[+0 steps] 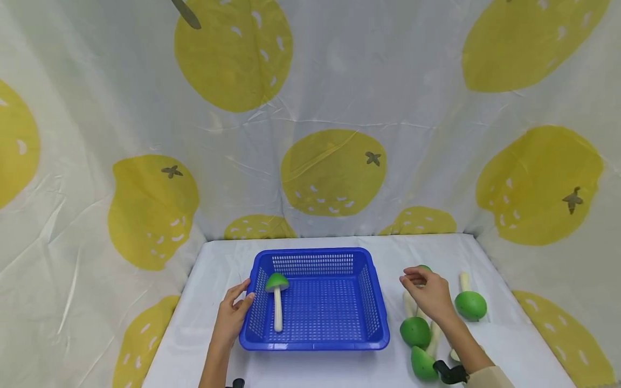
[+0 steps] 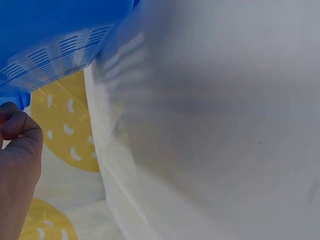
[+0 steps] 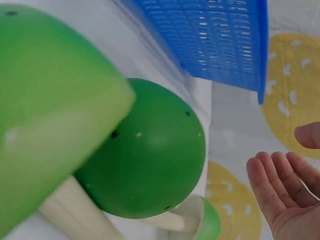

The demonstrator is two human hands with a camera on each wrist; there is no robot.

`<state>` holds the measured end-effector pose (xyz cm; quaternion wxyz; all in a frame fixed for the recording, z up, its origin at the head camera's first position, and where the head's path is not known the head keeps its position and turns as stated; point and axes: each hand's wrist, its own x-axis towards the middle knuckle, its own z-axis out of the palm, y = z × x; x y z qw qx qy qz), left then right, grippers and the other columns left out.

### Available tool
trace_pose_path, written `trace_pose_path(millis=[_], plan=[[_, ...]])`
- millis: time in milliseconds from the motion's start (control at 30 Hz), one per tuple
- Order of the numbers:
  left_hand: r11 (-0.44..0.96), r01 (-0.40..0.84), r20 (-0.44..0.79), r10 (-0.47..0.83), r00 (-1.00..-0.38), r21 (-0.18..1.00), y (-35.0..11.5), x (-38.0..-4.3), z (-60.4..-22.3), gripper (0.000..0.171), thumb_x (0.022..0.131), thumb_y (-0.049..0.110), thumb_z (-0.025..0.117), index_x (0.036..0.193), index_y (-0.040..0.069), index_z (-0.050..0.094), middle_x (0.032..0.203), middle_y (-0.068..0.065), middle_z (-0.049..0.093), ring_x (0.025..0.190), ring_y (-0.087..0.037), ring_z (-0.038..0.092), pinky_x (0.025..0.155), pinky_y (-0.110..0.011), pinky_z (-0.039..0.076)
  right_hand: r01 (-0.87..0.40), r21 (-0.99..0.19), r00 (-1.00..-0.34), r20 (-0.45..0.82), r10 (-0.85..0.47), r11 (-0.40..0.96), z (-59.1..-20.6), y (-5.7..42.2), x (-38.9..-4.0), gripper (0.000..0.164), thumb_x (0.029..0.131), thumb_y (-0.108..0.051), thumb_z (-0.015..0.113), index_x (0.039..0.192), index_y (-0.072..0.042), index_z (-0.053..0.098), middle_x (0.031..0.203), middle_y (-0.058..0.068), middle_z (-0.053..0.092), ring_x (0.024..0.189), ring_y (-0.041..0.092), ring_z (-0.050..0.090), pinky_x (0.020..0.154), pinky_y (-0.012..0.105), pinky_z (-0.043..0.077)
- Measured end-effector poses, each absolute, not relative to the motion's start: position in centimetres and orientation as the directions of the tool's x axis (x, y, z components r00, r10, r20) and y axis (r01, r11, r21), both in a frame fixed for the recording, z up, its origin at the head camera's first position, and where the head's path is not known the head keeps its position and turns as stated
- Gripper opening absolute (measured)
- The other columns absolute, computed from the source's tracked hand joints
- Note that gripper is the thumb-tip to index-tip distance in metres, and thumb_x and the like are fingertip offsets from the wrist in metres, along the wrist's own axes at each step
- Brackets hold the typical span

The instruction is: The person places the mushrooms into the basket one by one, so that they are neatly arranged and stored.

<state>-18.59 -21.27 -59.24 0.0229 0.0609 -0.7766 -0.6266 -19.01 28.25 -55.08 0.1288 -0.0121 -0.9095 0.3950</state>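
A blue plastic basket point(image 1: 315, 252) sits mid-table; it also shows as a mesh wall in the left wrist view point(image 2: 50, 45) and in the right wrist view point(image 3: 225, 40). One green-capped toy mushroom point(image 1: 276, 282) with a white stem lies inside it by the left wall. My left hand point(image 1: 245, 295) touches the basket's left rim with relaxed fingers point(image 2: 17, 130). To the right, my right hand point(image 1: 412, 280) hovers empty, palm point(image 3: 285, 195) open, over several green mushrooms point(image 1: 415, 331) on the cloth. One cap point(image 3: 150, 150) lies close under the wrist.
Another mushroom point(image 1: 469, 303) lies further right, and one point(image 1: 423, 363) near my right forearm. A white cloth point(image 1: 339, 372) covers the table. Lemon-print curtain walls point(image 1: 335, 172) close in the back and both sides.
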Motion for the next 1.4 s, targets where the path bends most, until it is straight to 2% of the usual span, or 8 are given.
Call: trace_pose_path(millis=[100, 300, 600, 833, 967, 1233, 1400], plan=[[0.204, -0.069, -0.044, -0.123, -0.991, 0.977, -21.3, -18.5, -59.2, 0.049, 0.102, 0.025, 0.066, 0.149, 0.015, 0.056, 0.146, -0.011, 0.050, 0.100, -0.022, 0.070, 0.076, -0.023, 0.059, -0.066, -0.710, -0.968, 0.216, 0.127, 0.701, -55.5, 28.5, -18.9, 0.029, 0.095, -0.027, 0.075, 0.114, -0.005, 0.074, 0.099, 0.009, 0.077, 0.089, 0.024, 0.075, 0.072, 0.020, 0.056], [0.183, -0.070, -0.048, -0.120, -0.992, 0.981, -21.3, -18.6, -59.3, 0.049, 0.102, 0.024, 0.066, 0.149, 0.015, 0.056, 0.146, -0.011, 0.050, 0.100, -0.021, 0.070, 0.078, -0.023, 0.060, -0.020, -0.699, -0.968, 0.193, 0.161, 0.715, -56.6, 29.4, -18.7, 0.028, 0.095, -0.026, 0.075, 0.113, -0.005, 0.075, 0.099, 0.009, 0.078, 0.088, 0.023, 0.075, 0.071, 0.020, 0.054], [0.188, -0.077, -0.053, -0.128, -0.990, 0.979, -21.1, -18.5, -59.3, 0.051, 0.101, 0.026, 0.068, 0.149, 0.015, 0.055, 0.147, -0.012, 0.050, 0.106, -0.026, 0.069, 0.079, -0.023, 0.059, 0.039, -0.688, -0.964, 0.164, 0.208, 0.725, -58.5, 30.9, -18.5, 0.028, 0.094, -0.023, 0.075, 0.111, -0.002, 0.075, 0.097, 0.010, 0.077, 0.083, 0.017, 0.071, 0.070, 0.019, 0.053], [0.169, -0.073, -0.052, -0.124, -0.991, 0.983, -21.1, -18.6, -59.4, 0.050, 0.102, 0.027, 0.067, 0.149, 0.016, 0.056, 0.147, -0.011, 0.050, 0.108, -0.030, 0.069, 0.079, -0.025, 0.060, 0.104, -0.706, -0.960, 0.113, 0.257, 0.700, -59.3, 31.5, -18.3, 0.021, 0.093, -0.022, 0.074, 0.103, -0.003, 0.076, 0.096, 0.011, 0.077, 0.079, 0.004, 0.066, 0.070, 0.017, 0.051], [0.173, -0.078, -0.056, -0.127, -0.990, 0.982, -21.1, -18.6, -59.4, 0.051, 0.102, 0.026, 0.067, 0.150, 0.016, 0.055, 0.148, -0.012, 0.049, 0.111, -0.033, 0.068, 0.080, -0.027, 0.061, 0.132, -0.702, -0.954, 0.101, 0.282, 0.700, -59.5, 31.9, -18.3, 0.021, 0.093, -0.022, 0.074, 0.102, -0.003, 0.075, 0.095, 0.010, 0.077, 0.077, 0.001, 0.064, 0.068, 0.016, 0.050], [0.159, -0.076, -0.058, -0.114, -0.992, 0.984, -21.1, -18.5, -59.4, 0.053, 0.102, 0.024, 0.067, 0.152, 0.014, 0.052, 0.150, -0.012, 0.047, 0.115, -0.035, 0.067, 0.083, -0.030, 0.062, 0.195, -0.749, -0.956, -0.001, 0.293, 0.633, -59.8, 32.3, -18.2, 0.031, 0.095, -0.021, 0.071, 0.111, 0.005, 0.069, 0.095, 0.015, 0.075, 0.066, 0.007, 0.068, 0.059, 0.020, 0.053], [0.160, -0.081, -0.062, -0.115, -0.991, 0.984, -21.1, -18.5, -59.4, 0.054, 0.102, 0.025, 0.067, 0.152, 0.014, 0.051, 0.151, -0.013, 0.046, 0.116, -0.036, 0.067, 0.085, -0.034, 0.062, 0.233, -0.756, -0.947, -0.034, 0.318, 0.611, -60.1, 32.4, -18.2, 0.034, 0.094, -0.022, 0.072, 0.113, 0.006, 0.067, 0.095, 0.016, 0.074, 0.065, 0.009, 0.068, 0.057, 0.021, 0.053]])
